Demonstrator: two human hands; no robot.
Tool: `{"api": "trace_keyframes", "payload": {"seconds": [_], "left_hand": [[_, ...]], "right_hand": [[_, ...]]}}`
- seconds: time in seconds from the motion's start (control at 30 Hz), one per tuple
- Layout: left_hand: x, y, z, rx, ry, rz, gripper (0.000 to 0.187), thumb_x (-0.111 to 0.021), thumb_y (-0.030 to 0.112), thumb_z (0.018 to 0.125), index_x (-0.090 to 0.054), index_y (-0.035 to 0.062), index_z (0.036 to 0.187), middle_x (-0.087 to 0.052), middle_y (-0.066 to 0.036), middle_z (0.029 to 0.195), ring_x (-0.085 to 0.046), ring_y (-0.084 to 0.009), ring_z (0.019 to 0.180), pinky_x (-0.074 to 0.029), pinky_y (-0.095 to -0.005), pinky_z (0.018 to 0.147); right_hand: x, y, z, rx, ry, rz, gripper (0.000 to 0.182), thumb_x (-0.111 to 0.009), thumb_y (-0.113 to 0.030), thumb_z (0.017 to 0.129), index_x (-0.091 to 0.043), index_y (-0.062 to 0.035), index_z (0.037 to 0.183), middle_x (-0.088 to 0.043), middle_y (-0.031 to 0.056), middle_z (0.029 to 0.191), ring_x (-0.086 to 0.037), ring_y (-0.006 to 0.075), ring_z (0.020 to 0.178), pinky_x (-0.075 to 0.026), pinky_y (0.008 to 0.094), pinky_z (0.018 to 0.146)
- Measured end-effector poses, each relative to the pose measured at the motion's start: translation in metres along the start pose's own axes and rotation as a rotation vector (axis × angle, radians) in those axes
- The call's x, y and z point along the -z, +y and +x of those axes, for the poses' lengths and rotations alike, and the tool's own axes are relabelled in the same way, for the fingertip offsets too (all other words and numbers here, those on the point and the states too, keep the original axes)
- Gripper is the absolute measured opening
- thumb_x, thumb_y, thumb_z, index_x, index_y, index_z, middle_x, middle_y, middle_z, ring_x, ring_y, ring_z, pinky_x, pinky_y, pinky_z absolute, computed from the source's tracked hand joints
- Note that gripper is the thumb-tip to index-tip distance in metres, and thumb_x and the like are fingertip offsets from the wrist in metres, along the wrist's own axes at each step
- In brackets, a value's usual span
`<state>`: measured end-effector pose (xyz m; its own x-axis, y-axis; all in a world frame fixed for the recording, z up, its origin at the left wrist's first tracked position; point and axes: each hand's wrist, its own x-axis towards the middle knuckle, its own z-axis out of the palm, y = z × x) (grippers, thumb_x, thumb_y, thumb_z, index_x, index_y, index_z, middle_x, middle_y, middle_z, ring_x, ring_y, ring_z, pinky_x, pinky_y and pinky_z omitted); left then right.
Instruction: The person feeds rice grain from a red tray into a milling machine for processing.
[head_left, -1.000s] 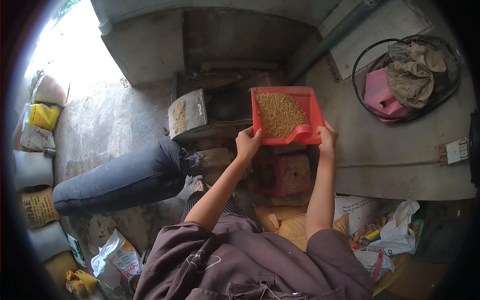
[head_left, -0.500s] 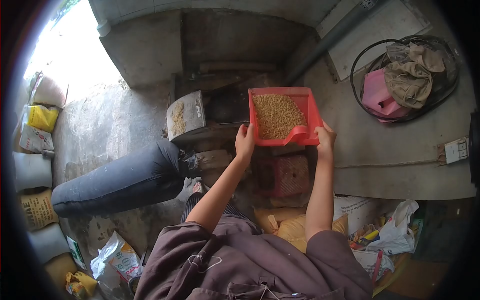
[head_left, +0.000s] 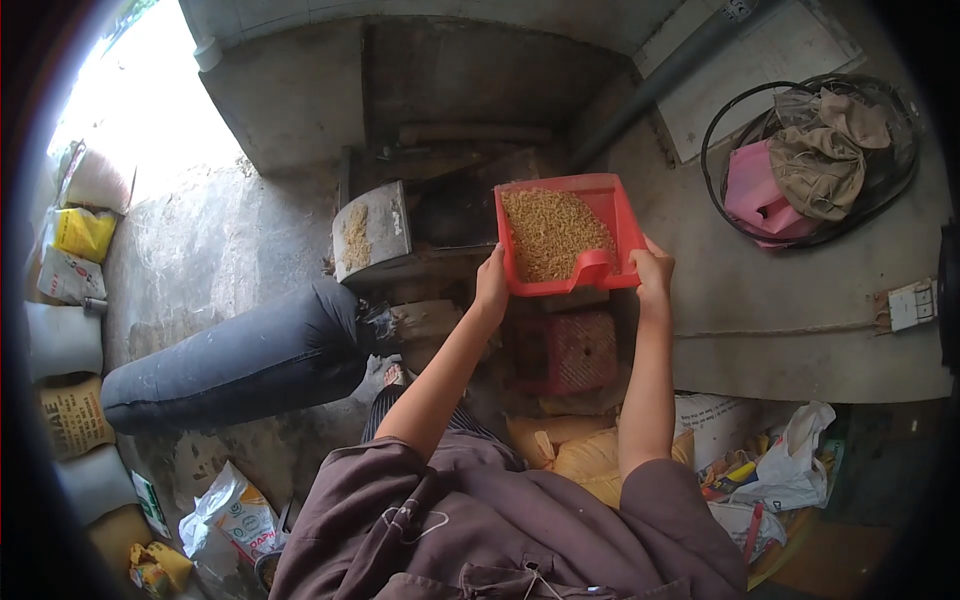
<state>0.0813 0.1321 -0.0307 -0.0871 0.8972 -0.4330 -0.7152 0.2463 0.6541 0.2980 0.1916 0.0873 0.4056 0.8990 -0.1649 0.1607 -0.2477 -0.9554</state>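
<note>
A red plastic scoop [head_left: 630,222] is held out in front of me, with a heap of yellowish-brown grains [head_left: 556,230] lying in it. My left hand [head_left: 491,285] grips its left edge near the front corner. Closed on the right front corner, beside the curved handle [head_left: 592,268], is my right hand [head_left: 652,270]. Left of the scoop, a grey metal tray or chute [head_left: 385,228] carries a small patch of pale grains [head_left: 355,238].
Below the scoop stands a red plastic stool [head_left: 582,352]. A long dark-blue fabric-covered roll [head_left: 240,360] lies at left. Sacks [head_left: 82,415] line the left side. Yellow bags [head_left: 585,462] sit near my body. A black hoop with cloths [head_left: 820,165] is at upper right.
The scoop has tilted slightly, its left side a little further left and its front edge slightly lower. Both hands have shifted slightly with it and keep their hold.
</note>
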Motion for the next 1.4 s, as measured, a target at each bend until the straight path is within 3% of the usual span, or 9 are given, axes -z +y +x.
{"api": "trace_keyframes", "payload": {"seconds": [0.37,0.47,0.53,0.63,0.77,0.83,1.07,1.13,1.4], "left_hand": [[0.000,0.003,0.004,-0.143,0.056,0.199,0.042,-0.047,0.027,0.090,-0.052,-0.0046,0.117,-0.057,-0.011,0.112,-0.053,-0.0164,0.101,-0.040,-0.0261,0.087],[-0.007,0.017,-0.004,-0.340,0.068,0.518,0.038,-0.053,0.024,0.086,-0.055,-0.0036,0.112,-0.060,-0.017,0.104,-0.058,-0.0205,0.095,-0.043,-0.0284,0.082],[-0.017,0.031,-0.018,-0.455,0.110,0.773,0.035,-0.057,0.022,0.083,-0.057,-0.0011,0.110,-0.066,-0.011,0.088,-0.062,-0.0156,0.080,-0.047,-0.0279,0.074],[-0.014,0.029,-0.019,-0.547,0.085,0.795,0.038,-0.061,0.019,0.077,-0.058,-0.0009,0.109,-0.065,-0.016,0.086,-0.064,-0.0197,0.079,-0.048,-0.0298,0.072],[-0.016,0.033,-0.029,-0.485,0.057,0.824,0.037,-0.061,0.016,0.075,-0.058,-0.0011,0.108,-0.065,-0.016,0.087,-0.064,-0.0205,0.080,-0.048,-0.0297,0.073],[-0.016,0.030,-0.028,-0.478,0.073,0.784,0.036,-0.059,0.014,0.072,-0.058,-0.0037,0.104,-0.064,-0.020,0.086,-0.064,-0.0272,0.080,-0.048,-0.0336,0.073],[-0.013,0.025,-0.032,-0.395,0.068,0.810,0.034,-0.059,0.018,0.076,-0.059,-0.0025,0.103,-0.064,-0.020,0.084,-0.064,-0.0267,0.079,-0.049,-0.0337,0.072],[-0.011,0.027,-0.033,-0.292,0.089,0.900,0.036,-0.060,0.022,0.078,-0.059,0.0010,0.108,-0.066,-0.016,0.084,-0.065,-0.0207,0.077,-0.048,-0.0308,0.071],[-0.007,0.011,-0.023,-0.415,0.145,0.849,0.038,-0.058,0.020,0.079,-0.056,0.0009,0.112,-0.064,-0.019,0.090,-0.063,-0.0269,0.086,-0.048,-0.0333,0.075]], "right_hand": [[0.005,0.026,0.009,-0.053,-0.010,0.113,0.058,-0.047,0.010,0.060,-0.054,0.0033,0.117,-0.062,0.0070,0.094,-0.057,0.0115,0.071,-0.045,0.0224,0.060],[0.011,0.042,-0.001,-0.069,-0.061,0.191,0.056,-0.045,0.007,0.063,-0.053,0.0028,0.119,-0.061,0.0076,0.099,-0.058,0.0137,0.079,-0.046,0.0239,0.068],[0.012,0.051,-0.011,-0.051,-0.088,0.262,0.056,-0.045,0.006,0.064,-0.052,0.0024,0.120,-0.060,0.0081,0.101,-0.057,0.0147,0.084,-0.045,0.0245,0.073],[0.015,0.066,-0.013,-0.009,-0.074,0.290,0.056,-0.044,0.005,0.066,-0.051,0.0027,0.121,-0.059,0.0097,0.105,-0.056,0.0164,0.092,-0.043,0.0253,0.080],[0.018,0.064,-0.019,0.023,-0.050,0.263,0.054,-0.044,0.005,0.067,-0.050,0.0046,0.121,-0.058,0.0119,0.107,-0.056,0.0176,0.094,-0.043,0.0261,0.083],[0.023,0.066,-0.014,0.021,-0.046,0.253,0.053,-0.045,0.006,0.067,-0.050,0.0050,0.120,-0.058,0.0124,0.108,-0.057,0.0179,0.093,-0.043,0.0265,0.082],[0.015,0.039,-0.018,0.078,0.018,0.152,0.051,-0.047,0.009,0.067,-0.052,0.0050,0.118,-0.060,0.0106,0.103,-0.058,0.0149,0.084,-0.046,0.0248,0.076],[0.015,0.032,-0.015,0.045,0.020,0.117,0.051,-0.047,0.009,0.067,-0.053,0.0050,0.117,-0.061,0.0099,0.100,-0.058,0.0138,0.081,-0.046,0.0239,0.074],[0.003,0.028,-0.004,0.012,0.048,0.109,0.053,-0.047,0.011,0.063,-0.055,0.0045,0.115,-0.063,0.0089,0.095,-0.058,0.0114,0.074,-0.046,0.0223,0.067]]}}
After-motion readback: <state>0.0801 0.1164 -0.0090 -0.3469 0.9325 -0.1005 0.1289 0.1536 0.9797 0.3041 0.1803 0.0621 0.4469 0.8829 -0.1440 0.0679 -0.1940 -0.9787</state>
